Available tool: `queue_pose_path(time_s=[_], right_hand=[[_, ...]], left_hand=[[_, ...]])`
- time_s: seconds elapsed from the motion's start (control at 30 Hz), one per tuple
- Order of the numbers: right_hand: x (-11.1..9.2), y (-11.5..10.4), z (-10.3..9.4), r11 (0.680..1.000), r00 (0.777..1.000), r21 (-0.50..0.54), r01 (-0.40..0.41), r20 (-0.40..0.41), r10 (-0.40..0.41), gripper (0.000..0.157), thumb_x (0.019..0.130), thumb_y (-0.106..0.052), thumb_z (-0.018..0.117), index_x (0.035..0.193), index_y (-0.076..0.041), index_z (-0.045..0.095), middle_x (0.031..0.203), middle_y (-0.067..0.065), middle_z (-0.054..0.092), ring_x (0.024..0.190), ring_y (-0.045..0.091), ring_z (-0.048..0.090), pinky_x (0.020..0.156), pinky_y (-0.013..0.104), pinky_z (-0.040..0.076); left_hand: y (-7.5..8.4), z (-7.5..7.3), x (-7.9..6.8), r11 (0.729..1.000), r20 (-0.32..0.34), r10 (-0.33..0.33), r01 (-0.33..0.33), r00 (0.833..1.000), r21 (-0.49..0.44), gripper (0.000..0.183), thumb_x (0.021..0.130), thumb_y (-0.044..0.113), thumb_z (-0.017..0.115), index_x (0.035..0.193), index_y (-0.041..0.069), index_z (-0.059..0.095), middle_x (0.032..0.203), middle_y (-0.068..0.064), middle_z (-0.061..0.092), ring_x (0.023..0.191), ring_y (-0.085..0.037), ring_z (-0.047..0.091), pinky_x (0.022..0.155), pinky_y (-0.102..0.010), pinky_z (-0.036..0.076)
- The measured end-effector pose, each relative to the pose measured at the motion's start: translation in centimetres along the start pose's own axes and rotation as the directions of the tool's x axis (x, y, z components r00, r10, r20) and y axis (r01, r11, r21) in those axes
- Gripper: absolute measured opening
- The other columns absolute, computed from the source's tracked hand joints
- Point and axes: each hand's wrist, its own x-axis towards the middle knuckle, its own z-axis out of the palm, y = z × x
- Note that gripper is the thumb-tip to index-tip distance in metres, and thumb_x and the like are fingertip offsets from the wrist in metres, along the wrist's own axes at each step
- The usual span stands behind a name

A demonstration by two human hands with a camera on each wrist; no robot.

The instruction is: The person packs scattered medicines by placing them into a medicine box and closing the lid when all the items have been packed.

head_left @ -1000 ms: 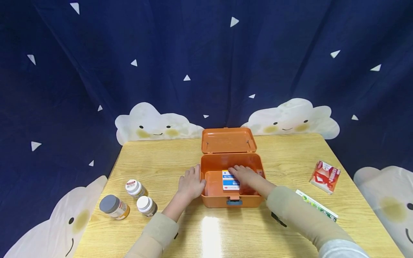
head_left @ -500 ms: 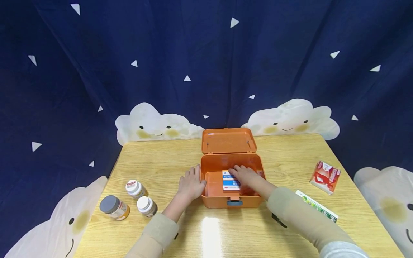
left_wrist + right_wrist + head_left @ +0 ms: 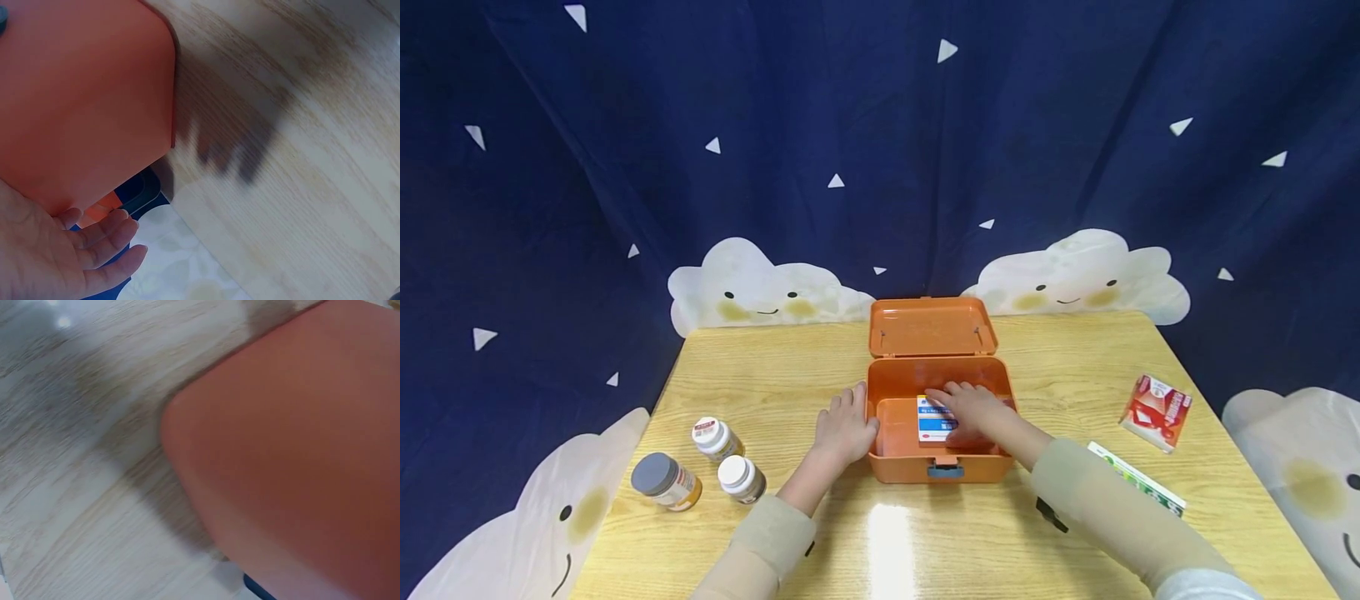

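Dark blue curtain (image 3: pixel 880 125), with smiling clouds and white triangles, hangs behind the table (image 3: pixel 775 367). Midway along the orange box (image 3: pixel 898 472), flat on its floor, lies the blue-and-white carton (image 3: pixel 931 426). My right fingers (image 3: pixel 946 401) are at its right side, spread apart, the index reaching over its far edge; I cannot tell whether finger and thumb pinch it or merely touch. I take the step in hand to be settling the carton, so the next move would call for lifting clear without dragging it.

My left fingers (image 3: pixel 847 397) grip nothing: loosely extended along the box's left wall, they seem to steady it. Behind, the lid (image 3: pixel 932 328) lies open. Farther out, three bottles (image 3: pixel 666 482) stand to my left; a red packet (image 3: pixel 1156 412) and a green-and-white box (image 3: pixel 1138 477) lie to my right.
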Motion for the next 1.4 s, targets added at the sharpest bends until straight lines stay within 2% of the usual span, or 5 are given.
queue_pose_path(time_s=[0.27, 0.5, 0.73, 0.97, 1.4], right_hand=[[-1.3, 0.0, -0.8, 0.997, 0.984, 0.01, 0.081, -0.163, -0.078, 0.067, 0.08, -0.032, 0.068, 0.138, -0.014, 0.04, 0.136, 0.017, 0.04, 0.123, 0.038, 0.038, 0.099, 0.054, 0.03], [-2.7, 0.4, -1.7, 0.986, 0.914, -0.057, 0.155, -0.371, -0.165, 0.068, 0.079, -0.032, 0.069, 0.138, -0.012, 0.04, 0.135, 0.017, 0.042, 0.121, 0.036, 0.042, 0.098, 0.052, 0.033], [-4.4, 1.1, -2.4, 0.986, 0.849, -0.051, 0.158, -0.503, -0.162, 0.075, 0.079, -0.035, 0.068, 0.142, -0.017, 0.032, 0.144, 0.016, 0.031, 0.131, 0.037, 0.028, 0.104, 0.055, 0.021], [-6.1, 2.0, -2.9, 0.994, 0.833, 0.007, 0.105, -0.546, -0.084, 0.08, 0.08, -0.043, 0.065, 0.145, -0.022, 0.026, 0.152, 0.01, 0.012, 0.137, 0.034, 0.013, 0.106, 0.057, 0.009], [-9.2, 4.6, -2.1, 0.99, 0.808, 0.138, -0.027, -0.58, 0.103, 0.078, 0.083, -0.048, 0.059, 0.146, -0.023, 0.021, 0.151, 0.015, 0.014, 0.137, 0.037, 0.01, 0.106, 0.057, 0.003]], left_hand=[[0.1, 0.0, 0.1, 1.0, 0.001, 0.003, -0.003, 1.0, 0.001, 0.058, 0.089, 0.032, 0.041, 0.139, 0.005, 0.028, 0.129, -0.016, 0.042, 0.116, -0.034, 0.041, 0.089, -0.052, 0.036], [0.0, 0.0, 0.0, 1.0, 0.0, 0.002, -0.002, 1.0, -0.006, 0.058, 0.089, 0.032, 0.042, 0.138, 0.006, 0.029, 0.128, -0.016, 0.043, 0.114, -0.034, 0.043, 0.088, -0.052, 0.037], [0.1, 0.0, 0.0, 1.0, -0.001, 0.003, -0.003, 1.0, -0.006, 0.059, 0.089, 0.033, 0.042, 0.139, 0.006, 0.028, 0.128, -0.017, 0.043, 0.113, -0.034, 0.043, 0.087, -0.052, 0.037], [0.0, 0.0, 0.0, 1.0, 0.001, 0.0, 0.0, 1.0, -0.011, 0.058, 0.089, 0.032, 0.042, 0.139, 0.006, 0.028, 0.128, -0.017, 0.043, 0.114, -0.034, 0.043, 0.088, -0.053, 0.037], [0.0, 0.0, -0.1, 1.0, -0.011, 0.005, -0.005, 1.0, -0.006, 0.059, 0.088, 0.033, 0.042, 0.139, 0.006, 0.028, 0.126, -0.016, 0.044, 0.113, -0.034, 0.044, 0.086, -0.052, 0.038]])
